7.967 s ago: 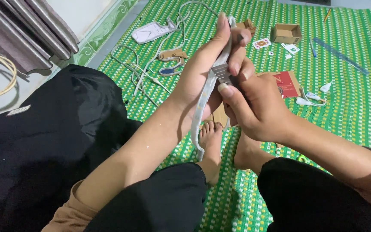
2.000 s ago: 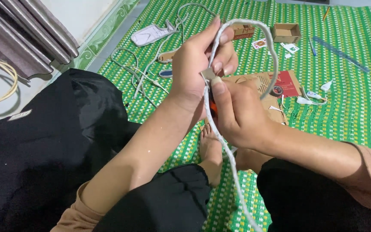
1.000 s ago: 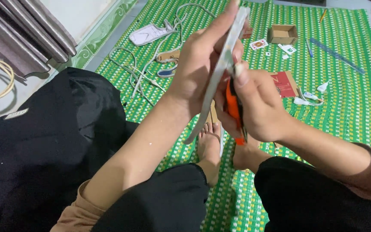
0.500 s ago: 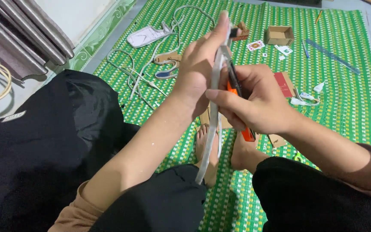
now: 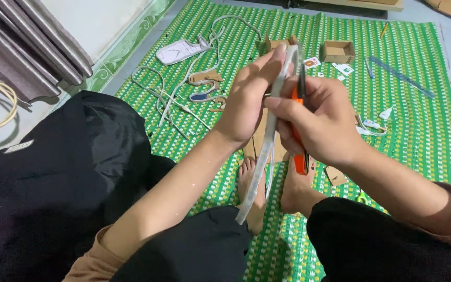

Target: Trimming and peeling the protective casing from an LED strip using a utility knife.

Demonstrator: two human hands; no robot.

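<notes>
Left hand (image 5: 249, 102) is pinching the grey strip (image 5: 267, 141) (hanging down); right hand (image 5: 319, 122) is gripping what is probably an orange cutter (image 5: 300, 151) touching it.

Strip (image 5: 267, 141) in my fingers: pale, matt, stiff card-like. Cutter (image 5: 299, 151): glossy orange plastic. Mat (image 5: 418, 130): woven plastic, ribbed. Box (image 5: 338, 51): brown cardboard.

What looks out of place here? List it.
Nothing looks damaged or spilled. The green mat is simply littered: pale strips, cardboard scraps, a small box and a ruler lie scattered. The left hand holds a long strip against the orange cutter in the right hand.
</notes>
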